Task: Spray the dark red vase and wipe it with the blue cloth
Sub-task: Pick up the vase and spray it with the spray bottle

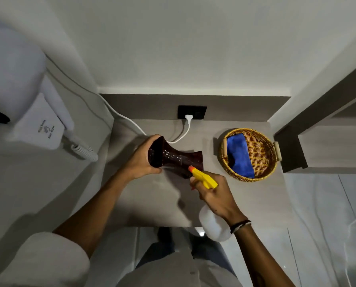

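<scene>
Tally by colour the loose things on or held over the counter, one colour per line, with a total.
Dark red: 1, the vase in the left hand
Yellow and white: 1, the spray bottle in the right hand
Blue: 1, the cloth
Golden brown: 1, the wicker basket holding the cloth
Total: 4

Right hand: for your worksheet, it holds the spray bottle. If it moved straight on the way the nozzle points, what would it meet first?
The right hand points the spray bottle up-left, so its nozzle would probably meet the dark red vase first, just ahead.
</scene>
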Demonstrator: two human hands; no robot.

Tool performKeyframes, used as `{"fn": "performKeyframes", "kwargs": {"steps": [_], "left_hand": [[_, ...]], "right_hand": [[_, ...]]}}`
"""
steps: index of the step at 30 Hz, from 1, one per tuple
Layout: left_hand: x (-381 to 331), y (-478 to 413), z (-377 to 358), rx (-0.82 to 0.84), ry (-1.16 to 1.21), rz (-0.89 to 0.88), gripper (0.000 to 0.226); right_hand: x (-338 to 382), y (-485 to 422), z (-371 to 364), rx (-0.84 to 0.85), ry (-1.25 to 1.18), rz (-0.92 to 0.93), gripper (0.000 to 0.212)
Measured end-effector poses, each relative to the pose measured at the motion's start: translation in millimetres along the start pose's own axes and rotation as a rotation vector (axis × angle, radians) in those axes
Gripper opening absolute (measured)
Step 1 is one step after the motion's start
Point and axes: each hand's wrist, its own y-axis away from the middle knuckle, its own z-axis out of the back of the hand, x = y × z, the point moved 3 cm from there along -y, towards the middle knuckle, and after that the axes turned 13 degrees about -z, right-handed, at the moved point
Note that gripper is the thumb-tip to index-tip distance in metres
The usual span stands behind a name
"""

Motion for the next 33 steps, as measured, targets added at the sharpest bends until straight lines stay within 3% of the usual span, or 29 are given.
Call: {"fn": "performKeyframes", "kwargs": {"steps": [5,10,19,24,28,33], "left_hand": [[15,8,2,-0.018,0.051,0.008,0.119],[20,8,2,-0.025,0.050,-0.016,0.119],[25,9,5,-0.021,0.020,-0.010,0.117],[27,12,7,-0.074,0.036,0.032,0.116],[26,14,10,-0.136,0.111,0.115,0.116],[19,17,17,-0.234,0.199,0.361,0.093]], "right_hand": [[1,-4,-20,-0.081,0.046,-0.023,0.026],[3,-11,-26,-0.104,0.153,-0.043,0.043],[0,-17,-25,-0.152,0.212,-0.061,0.025],[-10,-20,-19,-0.185,0.260,-0.131,0.033],[-13,-19,-11,-0.190,0.256,-0.116,0.030],[-13,-20,-1,-0.160,0.256,-0.109,0.037]]}}
